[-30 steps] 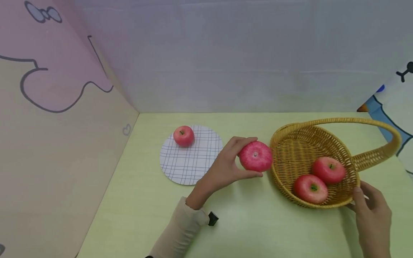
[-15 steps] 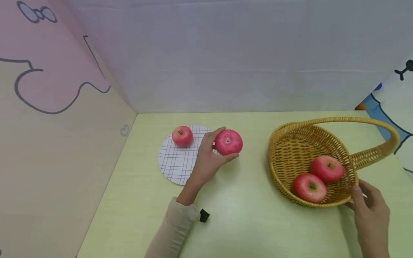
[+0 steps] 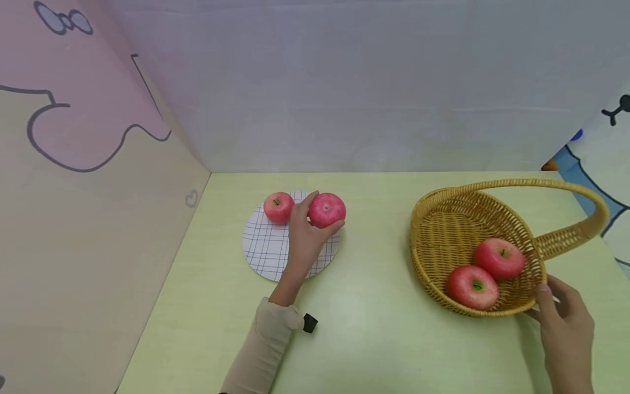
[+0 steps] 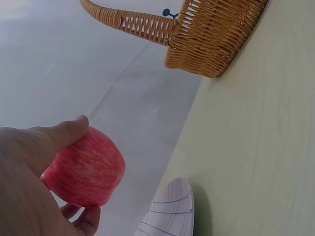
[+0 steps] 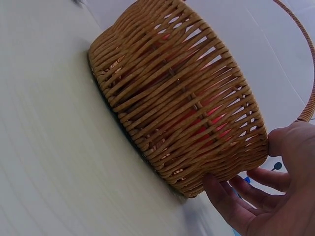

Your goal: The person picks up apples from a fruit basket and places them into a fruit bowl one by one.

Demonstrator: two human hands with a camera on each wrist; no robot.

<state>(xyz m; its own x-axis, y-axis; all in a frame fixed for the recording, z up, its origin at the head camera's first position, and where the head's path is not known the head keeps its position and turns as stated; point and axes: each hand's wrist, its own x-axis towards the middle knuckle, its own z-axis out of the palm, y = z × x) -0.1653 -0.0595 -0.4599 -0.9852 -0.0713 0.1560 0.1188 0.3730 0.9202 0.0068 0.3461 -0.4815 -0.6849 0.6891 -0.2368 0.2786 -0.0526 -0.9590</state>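
My left hand (image 3: 306,235) grips a red apple (image 3: 327,210) between thumb and fingers, above the right part of a round plate (image 3: 268,251) with a blue grid pattern. In the left wrist view this apple (image 4: 88,167) is held up off the plate (image 4: 172,209). Another apple (image 3: 279,208) sits at the plate's back left, beside the fingers. On the right stands a wicker basket (image 3: 438,235) with a tall handle. Two apples, a rear one (image 3: 499,259) and a front one (image 3: 472,287), lie inside it. My right hand (image 3: 566,328) holds the basket's near right rim, thumb on top.
The pale green table (image 3: 374,328) runs back to a grey-white wall (image 3: 344,87). A side wall (image 3: 98,230) with cartoon drawings bounds the left, and another printed panel (image 3: 610,158) stands at the right. The basket handle (image 3: 566,189) arches over its right side.
My left hand has carried the apple leftward and back, from beside the basket to above the plate. The right hand and the basket have stayed in place.
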